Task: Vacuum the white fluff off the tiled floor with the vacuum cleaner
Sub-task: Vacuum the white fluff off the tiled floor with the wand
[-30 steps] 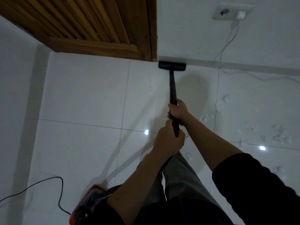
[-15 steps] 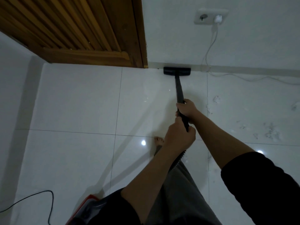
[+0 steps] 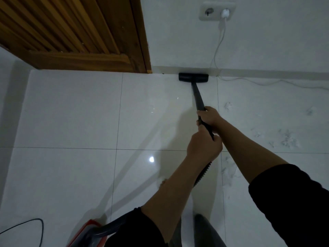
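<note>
hands: left hand [image 3: 204, 147] and right hand [image 3: 210, 118] both wrapped tight round the wand [image 3: 198, 98]
nozzle [image 3: 193, 77]: 12 o'clock, touching wall
fluff [image 3: 288, 139]: 3 o'clock

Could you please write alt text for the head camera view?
Both hands, left hand below right hand, grip a black vacuum wand whose floor head sits against the white wall's base. White fluff lies scattered on the tiled floor to the right.

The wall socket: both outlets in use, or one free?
One free. A white plug fills the right outlet of the wall socket; the left is empty.
</note>
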Demonstrator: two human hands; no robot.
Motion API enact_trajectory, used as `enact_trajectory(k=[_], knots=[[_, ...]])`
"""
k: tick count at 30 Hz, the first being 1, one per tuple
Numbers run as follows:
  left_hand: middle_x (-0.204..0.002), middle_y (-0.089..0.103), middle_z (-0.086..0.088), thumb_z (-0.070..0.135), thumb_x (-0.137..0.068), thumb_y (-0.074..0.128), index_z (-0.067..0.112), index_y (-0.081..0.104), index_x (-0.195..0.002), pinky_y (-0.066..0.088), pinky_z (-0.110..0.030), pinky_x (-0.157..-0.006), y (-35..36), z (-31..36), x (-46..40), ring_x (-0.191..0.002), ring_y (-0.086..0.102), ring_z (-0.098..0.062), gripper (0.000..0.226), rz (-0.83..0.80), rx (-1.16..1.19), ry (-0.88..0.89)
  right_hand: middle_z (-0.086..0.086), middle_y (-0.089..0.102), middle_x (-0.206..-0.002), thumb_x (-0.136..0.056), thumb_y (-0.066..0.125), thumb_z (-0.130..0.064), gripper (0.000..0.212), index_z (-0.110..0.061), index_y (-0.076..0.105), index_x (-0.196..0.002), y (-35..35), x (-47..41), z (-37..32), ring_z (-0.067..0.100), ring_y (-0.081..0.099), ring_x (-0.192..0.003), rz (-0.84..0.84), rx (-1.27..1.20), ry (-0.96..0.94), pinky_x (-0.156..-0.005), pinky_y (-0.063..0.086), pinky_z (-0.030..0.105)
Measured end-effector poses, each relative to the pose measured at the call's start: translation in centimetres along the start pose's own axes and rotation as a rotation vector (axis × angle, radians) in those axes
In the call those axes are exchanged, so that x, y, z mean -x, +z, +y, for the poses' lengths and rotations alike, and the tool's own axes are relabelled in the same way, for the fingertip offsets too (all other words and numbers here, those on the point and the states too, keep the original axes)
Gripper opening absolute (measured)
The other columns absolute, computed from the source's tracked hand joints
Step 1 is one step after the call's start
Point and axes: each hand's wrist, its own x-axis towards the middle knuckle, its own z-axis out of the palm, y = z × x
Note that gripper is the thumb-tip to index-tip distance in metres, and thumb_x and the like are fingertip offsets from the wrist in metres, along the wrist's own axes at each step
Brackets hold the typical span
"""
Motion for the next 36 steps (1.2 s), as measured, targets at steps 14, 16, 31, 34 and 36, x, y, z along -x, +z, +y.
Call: enact_trajectory(k=[14,16,31,34,36], knots=[[-0.1,0.064,-0.012,0.023,-0.092,0.048,0.009,0.037,-0.135,0.059,-0.049,-0.073,4.2,1.6,-0.4,-0.08,0.068,-0.032,0.047,0.014,0.04,-0.038,0.017,0.055,-0.096,-0.096,0.052,-0.009,0.028,0.0,0.05,-0.123,-3.8,-1.2,1.7,0.031,0.057,-0.087,-0.026,0.051,0.006,-0.083,0.054,0.045],[-0.099,0.064,-0.012,0.023,-0.091,0.047,0.008,0.037,-0.135,0.059,-0.049,-0.073,4.9,1.9,0.3,-0.079,0.068,-0.033,0.047,0.021,0.036,-0.039,0.015,0.056,-0.093,-0.095,0.052,-0.008,0.03,0.0,0.051,-0.124,-4.3,-0.7,2.1,0.031,0.057,-0.087,-0.026,0.04,0.013,-0.082,0.054,0.045],[-0.085,0.059,0.001,0.025,-0.095,0.046,0.011,0.037,-0.138,0.051,-0.021,-0.052,8.8,1.2,8.2,-0.06,0.063,-0.014,0.046,0.071,-0.012,-0.056,0.011,0.052,-0.078,-0.095,0.049,-0.007,0.011,-0.004,0.048,-0.106,-6.0,6.8,6.8,0.02,0.052,-0.063,-0.096,0.044,0.032,-0.059,0.048,0.032],[-0.08,0.058,0.004,0.025,-0.096,0.046,0.011,0.038,-0.137,0.044,-0.015,-0.045,9.5,0.8,9.8,-0.056,0.062,-0.013,0.045,0.076,0.001,-0.063,0.011,0.05,-0.077,-0.094,0.048,-0.006,0.012,-0.004,0.047,-0.106,-6.1,8.2,7.8,0.02,0.05,-0.06,-0.102,0.027,0.036,-0.056,0.047,0.032],[-0.079,0.058,0.004,0.025,-0.096,0.046,0.01,0.039,-0.136,0.046,-0.015,-0.045,10.0,0.4,10.7,-0.056,0.063,-0.014,0.043,0.072,0.011,-0.053,0.011,0.051,-0.076,-0.094,0.048,-0.005,0.017,-0.003,0.047,-0.112,-6.1,9.0,8.4,0.02,0.051,-0.059,-0.108,0.006,0.043,-0.055,0.047,0.032]])
